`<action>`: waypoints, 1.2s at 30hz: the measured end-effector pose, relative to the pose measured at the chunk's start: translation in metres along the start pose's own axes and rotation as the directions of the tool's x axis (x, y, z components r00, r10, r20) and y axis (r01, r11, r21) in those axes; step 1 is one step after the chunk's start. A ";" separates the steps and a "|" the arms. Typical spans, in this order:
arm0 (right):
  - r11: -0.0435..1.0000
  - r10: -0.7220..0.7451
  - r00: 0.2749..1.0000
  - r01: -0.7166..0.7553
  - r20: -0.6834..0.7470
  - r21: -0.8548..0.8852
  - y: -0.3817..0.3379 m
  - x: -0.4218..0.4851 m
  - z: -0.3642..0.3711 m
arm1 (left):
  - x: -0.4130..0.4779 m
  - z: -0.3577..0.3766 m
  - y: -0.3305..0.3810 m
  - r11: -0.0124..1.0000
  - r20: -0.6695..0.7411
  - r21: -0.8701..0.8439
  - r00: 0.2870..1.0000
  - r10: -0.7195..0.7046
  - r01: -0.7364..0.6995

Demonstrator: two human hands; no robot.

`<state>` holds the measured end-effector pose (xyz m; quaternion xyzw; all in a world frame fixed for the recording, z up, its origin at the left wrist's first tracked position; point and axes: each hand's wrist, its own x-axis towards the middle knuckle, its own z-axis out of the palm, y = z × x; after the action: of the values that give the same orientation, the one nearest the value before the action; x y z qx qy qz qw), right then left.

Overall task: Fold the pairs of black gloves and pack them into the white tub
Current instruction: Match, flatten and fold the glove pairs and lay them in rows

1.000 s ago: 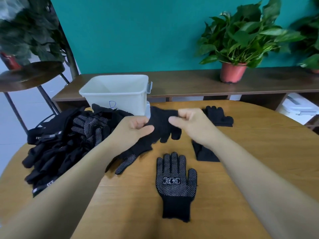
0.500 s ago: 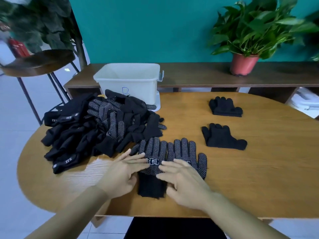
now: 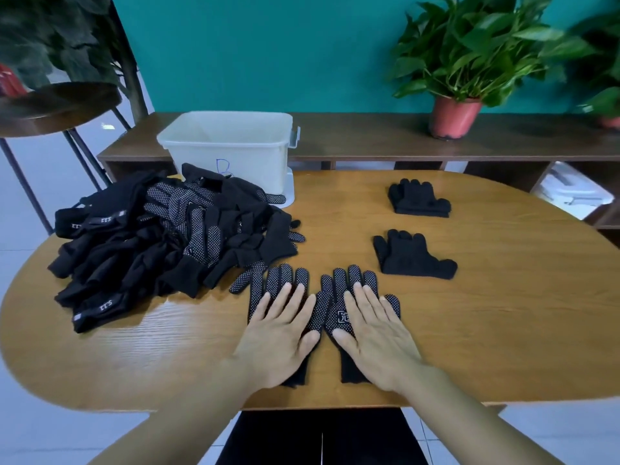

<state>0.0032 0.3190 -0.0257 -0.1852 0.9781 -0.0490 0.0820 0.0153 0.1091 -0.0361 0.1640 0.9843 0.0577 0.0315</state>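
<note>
An office or lounge-like room: teal wall [image 3: 268, 45], potted plant [image 3: 466, 62] on a low shelf [image 3: 369, 135], tiled floor [image 3: 20, 196], stool [image 3: 57, 105].

Left hand [image 3: 278, 333]: palm down, fingers straight, slightly spread. Right hand [image 3: 377, 330]: likewise, just beside it. Forearms: both bare, reaching in over the table's [image 3: 503, 347] near edge.
</note>
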 end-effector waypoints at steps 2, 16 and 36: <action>1.000 0.013 1.000 -0.013 -0.006 -0.005 0.006 -0.006 0.000 | -0.002 -0.001 0.005 1.000 0.023 0.001 0.999 -0.022 0.022; 0.993 0.000 0.993 0.014 -0.121 0.119 -0.022 0.037 -0.071 | 0.041 -0.048 -0.004 0.999 -0.097 -0.038 0.995 -0.021 0.017; 0.968 -0.233 0.970 0.224 -0.068 -0.115 -0.057 0.183 -0.071 | 0.105 -0.055 -0.110 0.982 -0.358 -0.188 0.933 -0.037 -0.033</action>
<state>-0.1574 0.2034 0.0247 -0.2988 0.9539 -0.0132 0.0263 -0.1230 0.0342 0.0000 0.1457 0.9635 0.1808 -0.1334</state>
